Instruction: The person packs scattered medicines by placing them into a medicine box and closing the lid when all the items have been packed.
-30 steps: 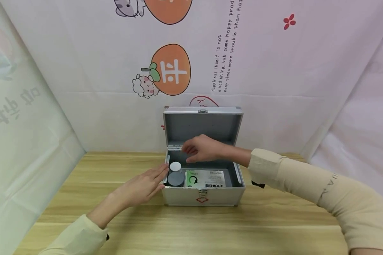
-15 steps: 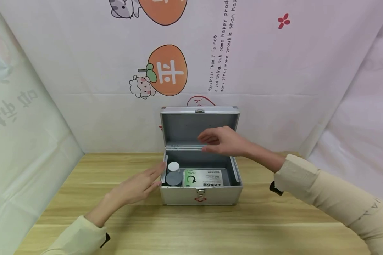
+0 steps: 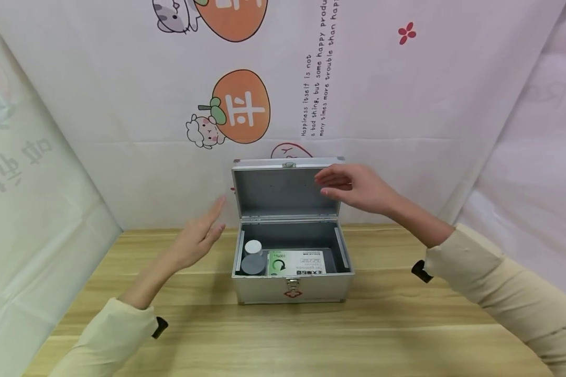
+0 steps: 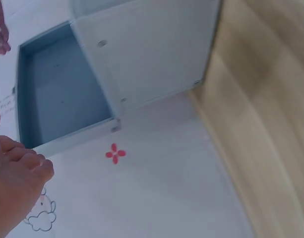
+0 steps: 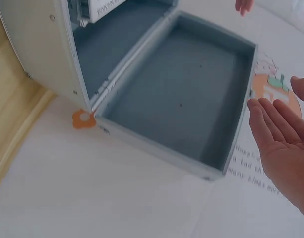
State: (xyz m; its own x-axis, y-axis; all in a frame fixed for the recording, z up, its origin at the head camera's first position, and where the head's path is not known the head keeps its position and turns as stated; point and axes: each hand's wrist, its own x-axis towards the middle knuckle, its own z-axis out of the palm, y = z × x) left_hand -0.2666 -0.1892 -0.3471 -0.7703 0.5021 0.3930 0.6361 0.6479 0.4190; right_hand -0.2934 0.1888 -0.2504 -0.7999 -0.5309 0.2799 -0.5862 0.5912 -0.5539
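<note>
A silver metal first-aid case (image 3: pixel 313 290) with a red cross on its front stands on the table, its grey-lined lid (image 3: pixel 283 191) raised. Inside, at the left, are a white-capped bottle (image 3: pixel 253 246) and a grey round-topped container (image 3: pixel 253 265). Beside them lies a white and green medicine box (image 3: pixel 302 262) with printed text. My left hand (image 3: pixel 195 238), empty with fingers extended, is in the air left of the case. My right hand (image 3: pixel 358 187) is raised by the lid's right side, fingers loosely bent and holding nothing; in the right wrist view its palm (image 5: pixel 288 158) shows beside the lid's edge.
The wooden table (image 3: pixel 283 340) extends in front of the case and to both sides. Behind the lid hangs a white printed cloth (image 3: pixel 382 104). Another pale cloth (image 3: pixel 37 209) borders the left side. The case's latch (image 3: pixel 293 284) is at its front rim.
My right hand has risen from over the case's interior and moved right toward the lid's right side. My left hand has left the case's left rim and lifted up and away from it.
</note>
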